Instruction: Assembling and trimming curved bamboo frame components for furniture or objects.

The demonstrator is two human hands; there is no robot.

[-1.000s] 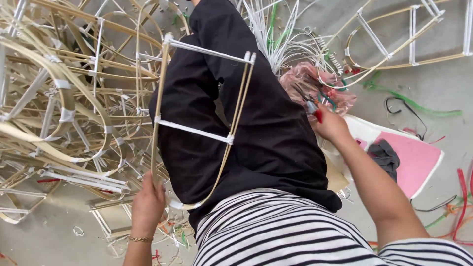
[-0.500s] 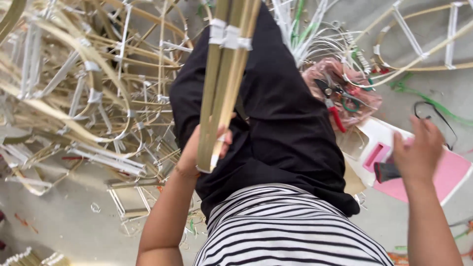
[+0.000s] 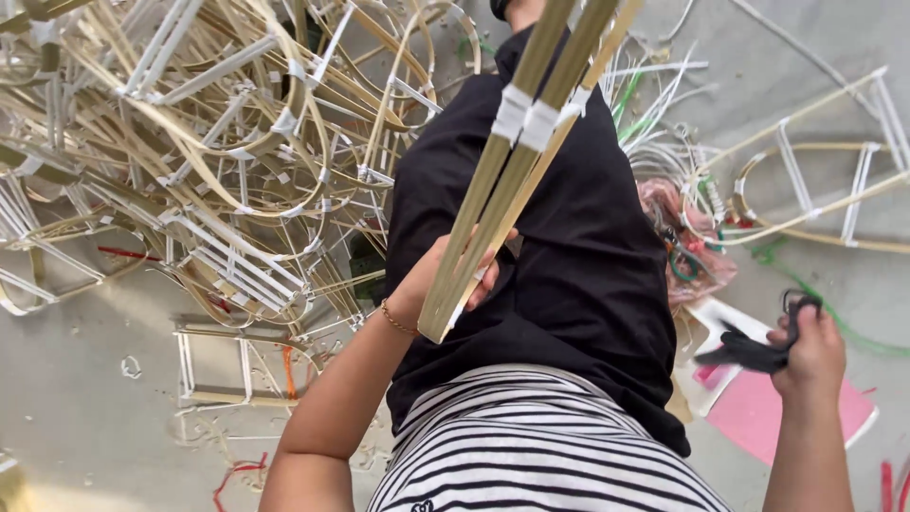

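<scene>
Apparently right hand grips blurred black cloth.

Matt bamboo frame, white-taped joints

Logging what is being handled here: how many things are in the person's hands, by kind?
Bamboo strip frame bound with white tape, held upright in the left hand: 1
Black cloth, gripped in the right hand: 1
Total: 2
</scene>
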